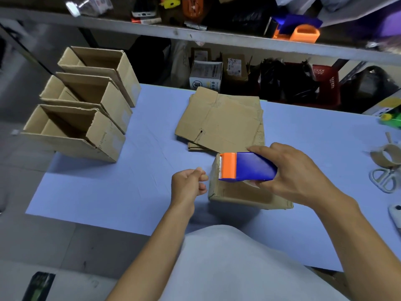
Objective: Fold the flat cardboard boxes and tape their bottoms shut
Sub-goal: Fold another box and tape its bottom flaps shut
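Observation:
A folded cardboard box (243, 195) stands bottom-up on the blue table (112, 187) in front of me. My right hand (297, 172) grips a blue and orange tape dispenser (247, 167) just above the box's bottom. Left of the box's edge, my left hand (187, 186) has its fingers curled, thumb against forefinger, possibly pinching clear tape that I cannot make out. A stack of flat cardboard boxes (221, 121) lies beyond the box.
Three folded open boxes (86, 101) stand in a row at the table's left edge. Scissors (385, 179) and a tape roll core (386, 156) lie at the right. A cluttered shelf (195, 33) runs above the table's far side.

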